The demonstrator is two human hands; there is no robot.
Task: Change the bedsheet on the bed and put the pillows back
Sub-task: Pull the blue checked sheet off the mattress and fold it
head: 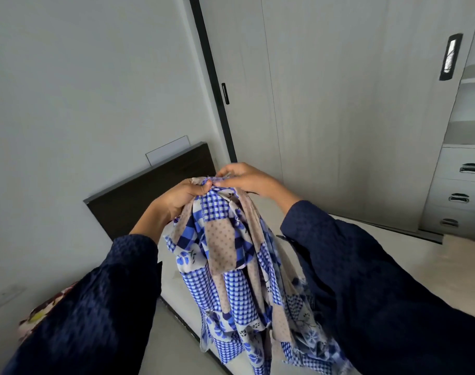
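Observation:
A blue-checked and beige patchwork bedsheet (231, 266) hangs bunched in front of me, its lower end trailing down toward the bottom of the view. My left hand (181, 197) grips the gathered top of the sheet from the left. My right hand (244, 178) pinches the sheet's upper edge right beside it, so both hands meet at the top. Dark blue sleeves cover both arms. Behind the sheet lies the bare pale mattress (174, 269) with a dark wooden headboard (139, 204) against the wall.
A floral pillow or cloth (45, 309) shows at the lower left, partly behind my left sleeve. Grey sliding wardrobe doors (339, 117) stand behind, with a chest of drawers (458, 190) and open shelves at the right. Pale floor lies between bed and wardrobe.

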